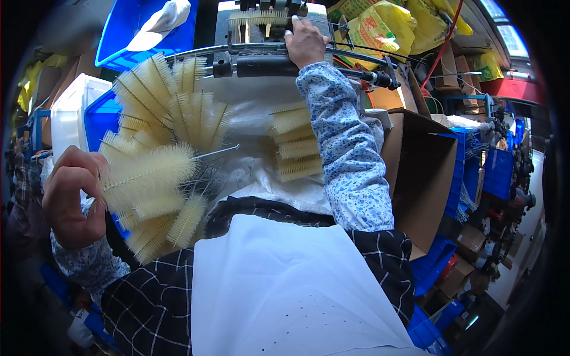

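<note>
My left hand (77, 196) pinches the bristled tip of a cream twisted-wire brush (148, 177) between thumb and fingers; bare hooked wire end points right. Held brush sits over a heap of similar brushes (151, 98). My right hand (306, 43) is at the machine (264, 66), fingers beside a second brush (256, 18); cannot tell whether it grips anything. Brush stack (297, 145) lies left of my right sleeve (347, 148).

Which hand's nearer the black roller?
Right. The right hand is by the right end of the black roller, extending past its far side; the left hand is well off to the lower left, holding a brush.
</note>
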Motion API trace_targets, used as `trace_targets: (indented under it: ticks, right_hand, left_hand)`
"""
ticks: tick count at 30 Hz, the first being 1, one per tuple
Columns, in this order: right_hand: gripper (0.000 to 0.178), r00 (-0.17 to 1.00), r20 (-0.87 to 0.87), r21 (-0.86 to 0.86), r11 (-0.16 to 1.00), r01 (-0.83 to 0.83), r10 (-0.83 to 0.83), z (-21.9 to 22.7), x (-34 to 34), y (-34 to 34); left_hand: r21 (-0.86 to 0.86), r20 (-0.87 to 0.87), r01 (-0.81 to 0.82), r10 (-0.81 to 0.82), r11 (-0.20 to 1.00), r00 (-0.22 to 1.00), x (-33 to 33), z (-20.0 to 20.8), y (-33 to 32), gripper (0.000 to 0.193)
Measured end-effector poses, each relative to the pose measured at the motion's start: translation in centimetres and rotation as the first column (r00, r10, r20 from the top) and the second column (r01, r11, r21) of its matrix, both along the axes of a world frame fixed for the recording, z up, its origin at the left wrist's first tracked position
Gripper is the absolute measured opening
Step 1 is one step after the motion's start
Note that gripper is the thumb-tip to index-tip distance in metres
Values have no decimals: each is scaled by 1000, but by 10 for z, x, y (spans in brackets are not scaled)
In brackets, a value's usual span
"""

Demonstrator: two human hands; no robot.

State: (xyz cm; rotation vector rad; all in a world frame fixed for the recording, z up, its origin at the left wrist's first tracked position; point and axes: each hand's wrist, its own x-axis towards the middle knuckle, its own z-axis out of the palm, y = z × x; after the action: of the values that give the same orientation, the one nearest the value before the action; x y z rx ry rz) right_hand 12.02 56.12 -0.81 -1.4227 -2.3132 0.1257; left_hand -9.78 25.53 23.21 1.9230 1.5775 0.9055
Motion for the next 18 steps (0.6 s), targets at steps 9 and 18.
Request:
trace_targets:
  ticks: [9,18]
  right_hand:
    - [36,998,-54,50,999,-20,23,-21,95,55]
    - [28,904,411,99,992,80,-114,16,118,80]
  left_hand:
    - [-1,58,-62,62,998,996,-26,-15,-27,27]
    - [-46,84,-10,14,999,996,-9,-18,9,29]
